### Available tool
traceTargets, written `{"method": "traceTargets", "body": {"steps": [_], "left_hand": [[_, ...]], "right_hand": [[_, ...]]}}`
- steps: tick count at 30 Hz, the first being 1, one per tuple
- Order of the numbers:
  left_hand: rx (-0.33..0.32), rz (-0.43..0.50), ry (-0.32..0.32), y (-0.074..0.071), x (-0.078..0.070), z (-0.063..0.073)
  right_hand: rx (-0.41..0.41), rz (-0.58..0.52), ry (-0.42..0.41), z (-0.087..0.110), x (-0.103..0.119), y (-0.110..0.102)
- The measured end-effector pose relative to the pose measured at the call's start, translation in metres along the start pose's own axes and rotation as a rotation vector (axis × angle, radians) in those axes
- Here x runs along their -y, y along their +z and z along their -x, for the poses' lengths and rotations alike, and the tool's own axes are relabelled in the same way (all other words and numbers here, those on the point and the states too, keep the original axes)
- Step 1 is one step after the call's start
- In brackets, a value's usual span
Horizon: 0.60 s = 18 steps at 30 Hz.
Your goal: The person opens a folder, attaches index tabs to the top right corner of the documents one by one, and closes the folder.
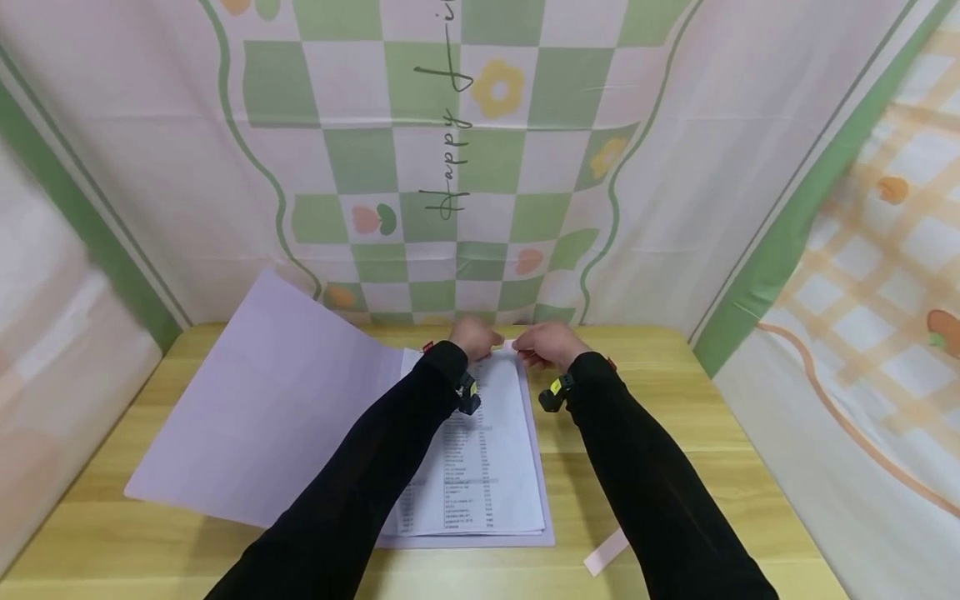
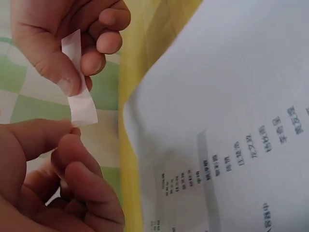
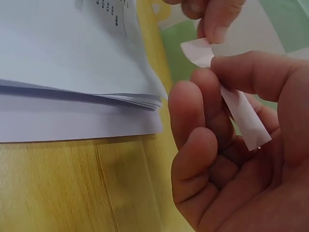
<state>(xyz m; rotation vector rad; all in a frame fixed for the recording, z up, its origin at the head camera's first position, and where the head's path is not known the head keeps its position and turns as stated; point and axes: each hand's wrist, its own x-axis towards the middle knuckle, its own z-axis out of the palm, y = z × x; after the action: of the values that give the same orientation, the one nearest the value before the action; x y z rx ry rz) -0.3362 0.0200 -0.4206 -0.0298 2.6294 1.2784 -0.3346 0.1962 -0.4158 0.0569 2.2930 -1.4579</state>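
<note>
Both hands meet beyond the top edge of a stack of printed sheets. My right hand pinches a narrow pale strip, paper-like, between thumb and fingers. One end of that strip reaches over to my left hand, whose thumb and forefinger pinch its tip in the left wrist view. Under the sheets lies an opened lilac folder, its cover spread to the left and partly raised. My left sleeve hides part of the pages. Near the hands, the top sheet's corner curls up slightly.
A pale pink strip lies on the wooden table beside my right forearm. Behind the table's far edge hangs a green-and-white checked curtain. More patterned fabric hangs at the right side.
</note>
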Motion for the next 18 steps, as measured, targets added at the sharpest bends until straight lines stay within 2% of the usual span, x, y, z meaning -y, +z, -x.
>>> {"method": "traceTargets", "body": {"steps": [3,6,8,10,14,16,17,18], "left_hand": [[0.011,-0.046,-0.015,0.004,0.002,0.002],[0.057,-0.066,-0.045,0.006,0.001,0.001],[0.086,-0.107,-0.042,0.008,0.004,-0.008],[0.084,-0.179,-0.013,0.010,0.007,-0.014],[0.048,-0.322,0.079,0.039,0.047,-0.082],[0.055,-0.349,0.097,0.050,0.060,-0.107],[0.080,-0.364,0.095,0.053,0.064,-0.117],[0.088,-0.384,0.083,0.050,0.058,-0.110]], "right_hand": [[0.005,-0.011,0.015,-0.001,-0.003,0.001],[-0.004,-0.003,0.028,-0.004,-0.005,0.002],[-0.017,0.005,0.036,-0.005,-0.006,0.003],[-0.039,-0.012,0.045,-0.008,-0.008,0.005],[-0.103,-0.073,0.075,-0.014,-0.012,0.010],[-0.141,-0.101,0.097,-0.018,-0.014,0.013],[-0.159,-0.102,0.106,-0.020,-0.014,0.015],[-0.177,-0.096,0.111,-0.021,-0.014,0.017]]}}
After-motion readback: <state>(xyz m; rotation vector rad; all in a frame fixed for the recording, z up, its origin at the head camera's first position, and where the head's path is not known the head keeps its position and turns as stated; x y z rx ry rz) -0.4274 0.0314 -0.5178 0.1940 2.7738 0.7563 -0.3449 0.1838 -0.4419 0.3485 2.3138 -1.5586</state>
